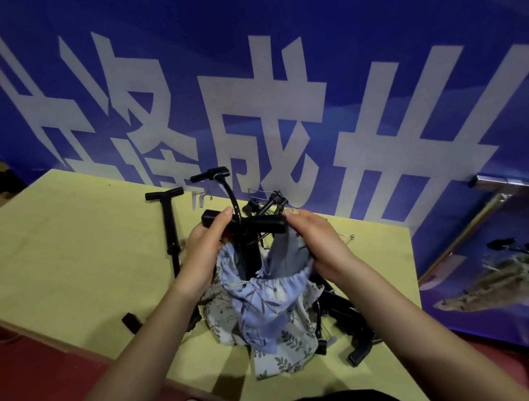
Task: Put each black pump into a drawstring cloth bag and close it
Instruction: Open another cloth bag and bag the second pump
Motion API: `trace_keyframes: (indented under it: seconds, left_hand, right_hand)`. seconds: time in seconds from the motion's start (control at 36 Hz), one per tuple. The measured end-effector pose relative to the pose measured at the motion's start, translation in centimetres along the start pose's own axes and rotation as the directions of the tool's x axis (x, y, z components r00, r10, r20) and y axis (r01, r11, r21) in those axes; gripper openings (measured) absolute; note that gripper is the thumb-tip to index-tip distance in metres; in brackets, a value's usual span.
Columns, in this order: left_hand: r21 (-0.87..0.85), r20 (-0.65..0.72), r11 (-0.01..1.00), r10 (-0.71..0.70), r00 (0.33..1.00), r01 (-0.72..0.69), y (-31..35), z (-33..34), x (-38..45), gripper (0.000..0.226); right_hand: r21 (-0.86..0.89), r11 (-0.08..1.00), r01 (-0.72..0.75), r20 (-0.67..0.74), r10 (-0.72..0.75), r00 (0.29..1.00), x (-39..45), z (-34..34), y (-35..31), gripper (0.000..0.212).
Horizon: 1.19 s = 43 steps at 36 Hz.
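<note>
Pump (246,225), black, T-handled, half-bagged

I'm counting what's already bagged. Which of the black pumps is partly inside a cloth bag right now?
The pump held upright between both hands: its shaft goes down into the blue leaf-print bag, with the T-handle sticking out above. The pump on the left lies bare on the table.

You hold a black pump (246,225) standing in a pale blue drawstring bag (268,302) printed with grey-green leaves. Beneath it lies a white bag (286,346) with a green leaf sprig pattern. The table (65,256) is yellow-green, the banner (272,51) deep blue with white characters, the floor (31,391) dark red.
</note>
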<state>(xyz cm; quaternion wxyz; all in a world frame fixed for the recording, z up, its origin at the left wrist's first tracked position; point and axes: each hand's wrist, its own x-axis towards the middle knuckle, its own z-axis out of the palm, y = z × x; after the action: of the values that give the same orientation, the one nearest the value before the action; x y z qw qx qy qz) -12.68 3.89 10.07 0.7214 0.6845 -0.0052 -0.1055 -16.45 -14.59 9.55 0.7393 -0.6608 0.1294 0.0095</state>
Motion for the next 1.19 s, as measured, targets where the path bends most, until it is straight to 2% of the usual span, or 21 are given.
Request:
trace_keyframes:
  seconds: [0.06, 0.14, 0.22, 0.33, 0.42, 0.44, 0.5, 0.53, 0.58, 0.67, 0.72, 0.75, 0.78, 0.86, 0.94, 1.03, 1.11, 1.19]
  left_hand:
    - [0.032, 0.020, 0.999, 0.018, 1.000, -0.018, 0.0, 0.6, 0.0, 0.054]
    - [0.023, 0.052, 0.999, 0.025, 0.998, -0.026, 0.1, 1.2, 0.1, 0.035]
    - [0.043, 0.093, 0.998, 0.032, 0.995, -0.036, 0.0, 1.4, 0.1, 0.030]
    - [0.210, 0.070, 0.965, 0.146, 0.987, -0.158, -2.0, 0.8, 0.7, 0.032]
    - [0.425, -0.049, 0.853, 0.356, 0.933, -0.303, -3.5, 0.0, 0.5, 0.045]
    - [0.486, -0.038, 0.790, 0.447, 0.894, -0.375, -3.7, -0.2, 0.2, 0.045]
    - [0.584, 0.095, 0.644, 0.551, 0.829, -0.495, -3.9, -0.5, -0.2, 0.035]
    - [0.621, 0.199, 0.578, 0.538, 0.819, -0.530, -4.0, -0.6, -0.3, 0.031]
    - [0.704, 0.382, 0.461, 0.396, 0.835, -0.540, -4.2, -0.6, -0.2, 0.027]
    - [0.841, 0.452, 0.282, 0.108, 0.886, -0.463, -4.2, -1.0, 0.5, 0.032]
    - [0.871, 0.465, 0.190, -0.018, 0.885, -0.454, -4.2, -1.5, 0.8, 0.040]
    - [0.863, 0.483, 0.195, -0.056, 0.874, -0.465, -4.3, -1.8, 1.0, 0.040]
    - [0.843, 0.513, 0.242, -0.087, 0.854, -0.481, -4.3, -2.0, 1.2, 0.039]
    - [0.750, 0.569, 0.469, -0.099, 0.816, -0.466, -3.6, -2.8, 1.2, 0.040]
    - [0.603, 0.507, 0.712, 0.007, 0.862, -0.361, -2.2, -3.6, 1.1, 0.029]
    - [0.343, 0.386, 0.918, 0.054, 0.921, -0.198, -1.0, -4.2, 1.0, 0.016]
    - [0.139, 0.279, 0.989, 0.015, 0.960, -0.055, -0.5, -4.6, 1.3, 0.020]
    - [0.089, 0.273, 0.996, -0.004, 0.962, -0.021, -0.4, -5.2, 1.4, 0.035]
  right_hand:
    - [-0.116, 0.988, 0.105, -0.055, -0.112, 0.992, -0.7, 0.7, -0.5, 0.032]
    - [-0.201, 0.946, 0.255, 0.000, -0.260, 0.966, -1.1, 0.8, -0.9, 0.021]
    - [-0.265, 0.916, 0.303, 0.056, -0.299, 0.953, -0.9, 0.3, -0.8, 0.013]
    - [-0.228, 0.929, 0.291, 0.013, -0.296, 0.955, -0.5, -0.1, -0.8, 0.009]
    - [-0.216, 0.940, 0.264, -0.048, -0.280, 0.959, -0.2, -0.2, -0.7, 0.005]
    - [-0.211, 0.942, 0.262, -0.062, -0.280, 0.958, -0.1, -0.3, -0.6, 0.005]
    - [-0.197, 0.943, 0.269, -0.081, -0.289, 0.954, 0.0, -0.2, -0.5, 0.005]
    - [-0.196, 0.943, 0.269, -0.088, -0.290, 0.953, 0.0, -0.1, -0.3, 0.004]
    - [-0.195, 0.942, 0.272, -0.091, -0.293, 0.952, 0.0, 0.2, -0.3, 0.005]
    - [-0.191, 0.945, 0.266, -0.103, -0.289, 0.952, 0.1, 0.5, -0.2, 0.005]
    - [-0.197, 0.946, 0.260, -0.111, -0.284, 0.952, 0.2, 0.6, -0.3, 0.006]
    - [-0.201, 0.945, 0.260, -0.112, -0.286, 0.952, 0.2, 0.6, -0.3, 0.007]
    - [-0.203, 0.944, 0.261, -0.113, -0.288, 0.951, 0.2, 0.5, -0.3, 0.008]
    - [-0.185, 0.946, 0.267, -0.113, -0.290, 0.950, -0.1, 0.3, -0.4, 0.004]
    - [-0.166, 0.949, 0.268, -0.117, -0.289, 0.950, -0.3, 0.0, -0.4, 0.008]
    - [-0.142, 0.952, 0.271, -0.107, -0.287, 0.952, -0.5, -0.4, -0.5, 0.008]
    - [-0.103, 0.960, 0.261, -0.113, -0.273, 0.955, -0.6, -0.6, -0.5, 0.007]
    - [-0.122, 0.960, 0.251, -0.108, -0.264, 0.958, -0.6, -0.8, -0.3, 0.010]
